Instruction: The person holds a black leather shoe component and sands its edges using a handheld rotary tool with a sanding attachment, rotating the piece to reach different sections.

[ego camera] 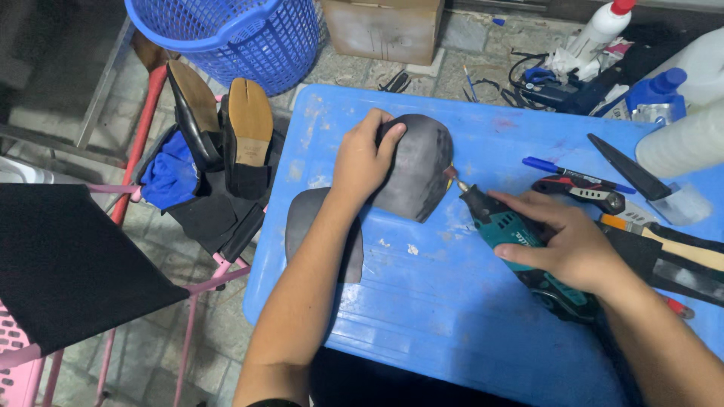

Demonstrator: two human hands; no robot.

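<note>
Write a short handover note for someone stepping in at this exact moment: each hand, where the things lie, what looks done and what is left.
Left hand presses the dark sole piece flat on the blue table. Right hand grips the teal rotary tool, tip at the piece's right edge. A second dark piece lies beside it, under the left forearm. Done: cannot tell. Left: that edge is in work.
</note>
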